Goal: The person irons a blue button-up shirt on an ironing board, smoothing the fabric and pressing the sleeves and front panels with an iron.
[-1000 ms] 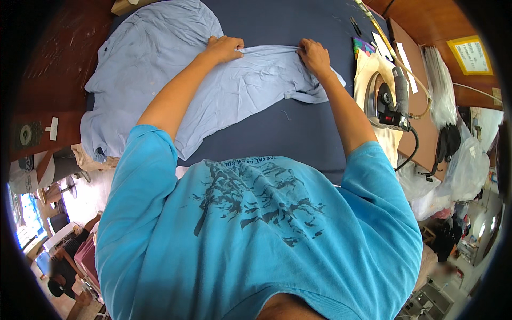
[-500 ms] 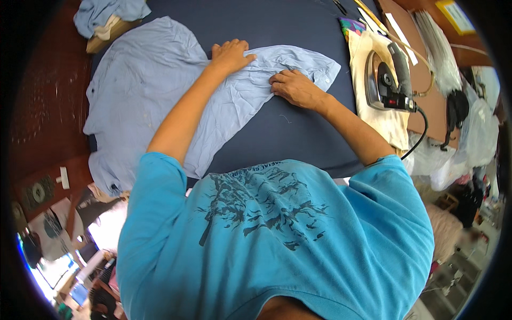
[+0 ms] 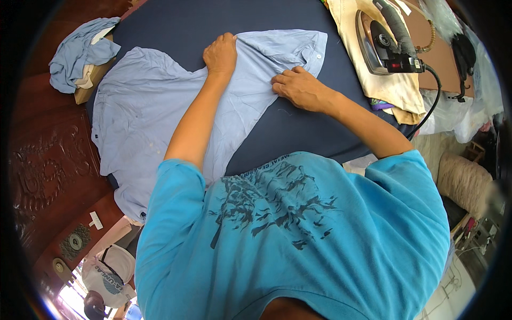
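A light blue shirt (image 3: 154, 122) lies across the dark blue padded surface, its body on the left and one sleeve (image 3: 274, 50) stretched out to the right. A small white button shows near the sleeve's cuff end. My left hand (image 3: 220, 56) has its fingers curled together over the sleeve's upper edge, gripping the fabric. Lower down and to the right, my right hand (image 3: 301, 89) pinches the sleeve's bottom edge near the cuff. Its fingertips partly hide the cloth they hold. Soft creases run along the sleeve between both hands.
At the far right, an electric iron (image 3: 381, 45) rests on a folded cream cloth (image 3: 368, 82); its black cord (image 3: 438, 96) curves down toward me. A crumpled blue garment (image 3: 85, 56) sits on a wooden block at upper left. Carved dark wood (image 3: 48, 165) borders the left side.
My left hand's fingers have gone from spread on the fabric to closed at the sleeve's upper edge. The sleeve lies flatter, and the whole view has shifted.
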The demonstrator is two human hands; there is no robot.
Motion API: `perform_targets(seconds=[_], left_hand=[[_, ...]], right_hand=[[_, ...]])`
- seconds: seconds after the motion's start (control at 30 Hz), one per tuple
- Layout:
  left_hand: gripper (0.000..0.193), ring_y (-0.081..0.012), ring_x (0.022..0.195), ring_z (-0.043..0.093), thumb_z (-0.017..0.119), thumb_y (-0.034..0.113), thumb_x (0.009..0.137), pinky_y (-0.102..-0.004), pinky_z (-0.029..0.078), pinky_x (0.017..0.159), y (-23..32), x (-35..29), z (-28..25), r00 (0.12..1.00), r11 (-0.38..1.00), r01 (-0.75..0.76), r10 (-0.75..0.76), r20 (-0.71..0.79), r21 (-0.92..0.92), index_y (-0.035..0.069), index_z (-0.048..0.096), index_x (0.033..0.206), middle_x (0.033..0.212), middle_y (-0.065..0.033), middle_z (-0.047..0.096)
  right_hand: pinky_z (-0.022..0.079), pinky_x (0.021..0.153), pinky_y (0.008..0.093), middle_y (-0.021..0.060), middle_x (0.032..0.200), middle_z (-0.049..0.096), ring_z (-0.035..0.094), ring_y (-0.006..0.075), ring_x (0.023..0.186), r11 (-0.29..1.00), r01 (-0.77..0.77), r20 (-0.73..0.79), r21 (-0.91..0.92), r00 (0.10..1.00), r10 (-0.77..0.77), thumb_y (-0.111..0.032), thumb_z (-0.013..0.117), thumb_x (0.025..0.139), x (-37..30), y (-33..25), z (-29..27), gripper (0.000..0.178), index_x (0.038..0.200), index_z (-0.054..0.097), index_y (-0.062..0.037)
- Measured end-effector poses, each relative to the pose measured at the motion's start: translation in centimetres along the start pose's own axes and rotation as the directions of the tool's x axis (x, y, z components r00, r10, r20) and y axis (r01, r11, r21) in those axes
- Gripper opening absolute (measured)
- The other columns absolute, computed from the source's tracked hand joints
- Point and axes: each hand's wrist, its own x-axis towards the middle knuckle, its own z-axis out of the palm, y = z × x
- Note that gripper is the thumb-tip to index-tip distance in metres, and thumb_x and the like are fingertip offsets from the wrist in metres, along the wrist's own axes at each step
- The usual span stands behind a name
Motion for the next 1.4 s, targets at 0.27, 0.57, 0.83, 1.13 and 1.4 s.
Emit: perform_targets(seconds=[0.27,0.57,0.83,1.13,1.4], left_hand=[[0.027,-0.0321,0.074,0.061,0.046,0.032,0.091,-0.0434,0.047,0.065,-0.6,-0.2,-0.2,0.996,0.992,-0.081,0.076,-0.05,-0.102,0.01,0.058,0.081,0.078,-0.0103,0.063],[0.033,-0.0154,0.062,0.055,0.069,0.04,0.073,-0.031,0.04,0.057,-5.7,-1.6,-7.7,0.843,0.968,0.228,-0.144,0.518,-0.102,0.009,0.06,0.079,0.064,-0.0005,0.057],[0.031,-0.0185,0.06,0.054,0.065,0.036,0.078,-0.0335,0.04,0.058,-7.9,-3.4,-6.8,0.858,0.922,0.273,-0.105,0.502,-0.274,0.009,0.053,0.067,0.06,-0.0022,0.055],[0.021,-0.0222,0.081,0.06,0.056,0.031,0.085,-0.0407,0.042,0.073,-5.6,-3.9,-4.8,0.987,0.966,0.11,-0.134,0.085,0.236,0.011,0.064,0.084,0.083,-0.0027,0.064],[0.037,-0.0259,0.115,0.042,0.055,0.037,0.085,-0.0497,0.03,0.09,4.4,-10.3,-2.9,0.999,0.997,0.045,-0.046,-0.012,-0.062,0.016,0.056,0.115,0.125,-0.0082,0.047]], right_hand=[[0.045,0.065,0.044,0.0177,0.073,0.059,0.059,0.0318,0.074,0.796,-0.208,-0.34,0.569,0.821,0.458,-0.01,0.049,0.083,8.0,-0.6,-0.6,0.008,0.082,0.054,-0.0031],[0.042,0.075,0.0374,0.0068,0.087,0.057,0.053,0.0263,0.089,0.974,-0.115,-0.43,0.196,0.882,0.191,-0.004,0.052,0.076,10.5,2.6,4.8,0.007,0.08,0.057,-0.0069],[0.036,0.088,0.037,0.0044,0.113,0.054,0.048,0.0218,0.106,0.993,-0.116,-0.385,0.03,0.915,0.118,-0.014,0.048,0.084,10.1,2.1,4.8,0.021,0.101,0.059,-0.0113],[0.031,0.097,0.0435,0.0081,0.131,0.045,0.039,0.0232,0.123,0.988,-0.137,-0.359,-0.068,0.927,0.104,-0.013,0.045,0.085,9.6,1.6,4.8,0.035,0.119,0.053,-0.0131],[0.047,0.075,0.0411,0.012,0.098,0.062,0.057,0.0334,0.091,0.936,-0.256,-0.558,0.241,0.753,0.349,-0.008,0.053,0.079,10.9,4.0,0.5,0.024,0.1,0.063,-0.0105]])
